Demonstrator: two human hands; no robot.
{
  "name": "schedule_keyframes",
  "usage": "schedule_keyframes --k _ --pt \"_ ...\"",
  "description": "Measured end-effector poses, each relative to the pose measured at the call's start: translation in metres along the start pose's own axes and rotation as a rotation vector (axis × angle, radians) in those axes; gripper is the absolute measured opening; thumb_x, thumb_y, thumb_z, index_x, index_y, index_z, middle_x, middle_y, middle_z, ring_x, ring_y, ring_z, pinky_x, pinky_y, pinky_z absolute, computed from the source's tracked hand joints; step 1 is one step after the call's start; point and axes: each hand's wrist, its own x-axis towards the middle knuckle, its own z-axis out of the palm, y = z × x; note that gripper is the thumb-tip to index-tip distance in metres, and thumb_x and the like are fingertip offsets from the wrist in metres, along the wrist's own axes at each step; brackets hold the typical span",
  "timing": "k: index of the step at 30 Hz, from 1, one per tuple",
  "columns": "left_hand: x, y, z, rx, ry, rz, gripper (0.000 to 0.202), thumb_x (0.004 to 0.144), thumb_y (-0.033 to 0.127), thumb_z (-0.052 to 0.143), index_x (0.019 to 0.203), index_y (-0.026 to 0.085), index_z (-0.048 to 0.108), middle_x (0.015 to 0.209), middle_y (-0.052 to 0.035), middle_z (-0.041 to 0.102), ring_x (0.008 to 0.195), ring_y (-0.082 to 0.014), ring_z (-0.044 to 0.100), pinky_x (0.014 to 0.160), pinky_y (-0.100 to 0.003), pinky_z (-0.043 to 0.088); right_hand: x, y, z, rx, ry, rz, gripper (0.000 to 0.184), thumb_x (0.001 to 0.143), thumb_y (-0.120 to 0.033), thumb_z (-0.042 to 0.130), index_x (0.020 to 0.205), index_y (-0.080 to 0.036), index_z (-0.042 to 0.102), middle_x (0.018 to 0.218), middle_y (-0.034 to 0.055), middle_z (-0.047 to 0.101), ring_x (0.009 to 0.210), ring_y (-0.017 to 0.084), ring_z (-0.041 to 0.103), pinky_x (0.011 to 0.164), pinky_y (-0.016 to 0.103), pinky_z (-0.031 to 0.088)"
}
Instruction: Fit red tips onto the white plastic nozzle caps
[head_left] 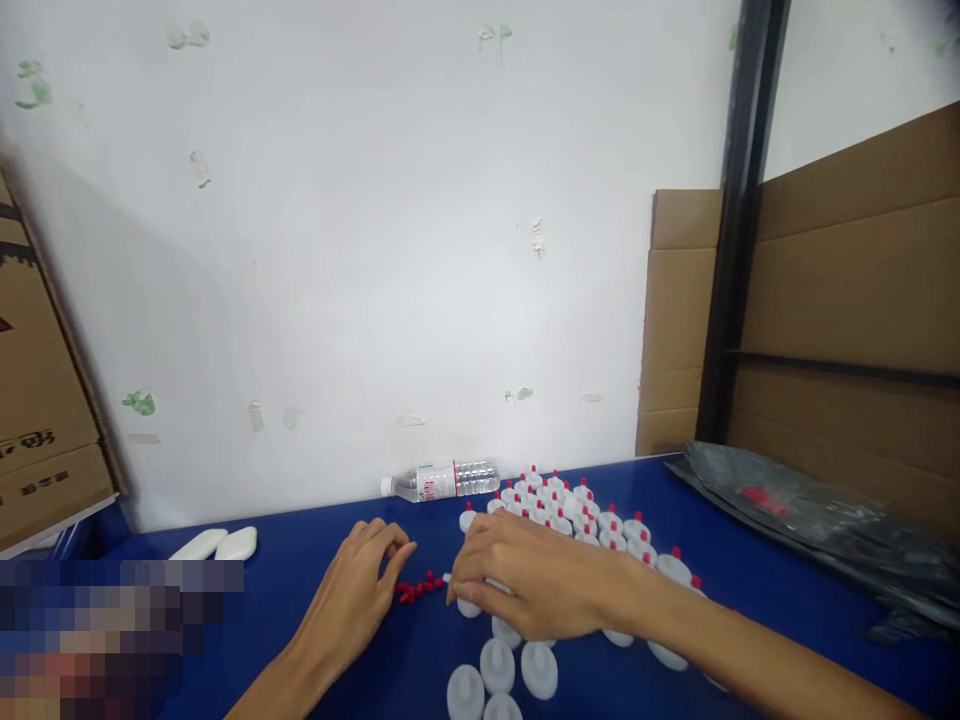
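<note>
A white cap (469, 606) is being pinched on the blue counter (315, 560) by the right hand (536, 590); which way it points cannot be told. Red pins (415, 589) are lying strung left-to-right beside the curled left hand (352, 600), whose grip cannot be told.

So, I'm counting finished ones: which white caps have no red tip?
The white caps nearest the camera, just below the right hand, are plain; the caps with red tips lie farther back, beyond it.

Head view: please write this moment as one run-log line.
left hand: fingertips beside small red pieces | right hand: on white caps | behind: red-tipped caps, water bottle lying down | surface: blue table
</note>
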Motion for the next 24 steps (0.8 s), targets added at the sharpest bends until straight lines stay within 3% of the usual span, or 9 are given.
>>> schedule_keyframes --k 6,11,14,18,21,24 --pt "0.001 -0.006 0.005 -0.028 -0.008 0.024 0.029 0.099 0.030 0.044 0.100 0.024 0.072 0.102 -0.0051 0.072 0.098 -0.0261 0.062 0.091 -0.044 0.046 -0.001 -0.004 0.003 0.115 -0.108 0.014 0.025 0.099 -0.016 0.050 0.104 -0.020 0.075 0.110 0.0005 0.078 0.102 0.017 0.070 0.099 0.026 0.044" --pt "0.000 -0.003 0.007 -0.034 0.000 0.009 0.027 0.097 0.029 0.047 0.107 0.022 0.071 0.100 -0.0066 0.073 0.099 -0.0264 0.063 0.092 -0.042 0.048 -0.003 -0.003 0.004 0.084 -0.166 0.057 0.027 0.099 -0.019 0.049 0.104 -0.022 0.075 0.105 -0.0007 0.079 0.094 0.018 0.071 0.091 0.026 0.047" --pt "-0.001 -0.001 0.007 -0.031 -0.009 0.000 0.025 0.097 0.031 0.048 0.102 0.021 0.071 0.098 -0.0064 0.073 0.098 -0.0263 0.062 0.091 -0.042 0.047 -0.003 -0.001 0.004 0.092 -0.162 0.050 0.027 0.100 -0.021 0.049 0.108 -0.022 0.075 0.105 -0.0001 0.079 0.094 0.018 0.070 0.090 0.026 0.047" --pt "-0.002 0.002 0.006 -0.019 -0.033 -0.007 0.026 0.098 0.035 0.049 0.093 0.023 0.071 0.093 -0.0051 0.072 0.095 -0.0267 0.060 0.089 -0.043 0.046 -0.002 0.004 0.004 0.045 -0.072 0.052 0.025 0.101 -0.024 0.049 0.102 -0.023 0.073 0.098 -0.0005 0.078 0.091 0.016 0.068 0.088 0.026 0.044" --pt "-0.002 0.003 0.005 -0.011 -0.056 -0.013 0.026 0.098 0.035 0.049 0.092 0.023 0.071 0.094 -0.0049 0.072 0.095 -0.0268 0.059 0.088 -0.043 0.045 0.000 0.017 0.007 -0.109 0.095 0.253 0.034 0.106 -0.031 0.040 0.092 -0.020 0.070 0.087 0.0026 0.073 0.087 0.019 0.065 0.095 0.035 0.040" --pt "-0.001 0.004 0.004 -0.005 -0.075 -0.018 0.028 0.099 0.036 0.048 0.093 0.023 0.072 0.097 -0.0049 0.072 0.095 -0.0259 0.059 0.089 -0.041 0.045 0.000 0.036 0.013 -0.176 0.178 0.420 0.050 0.110 -0.034 0.024 0.093 -0.017 0.068 0.092 0.0097 0.071 0.096 0.025 0.062 0.099 0.047 0.036"
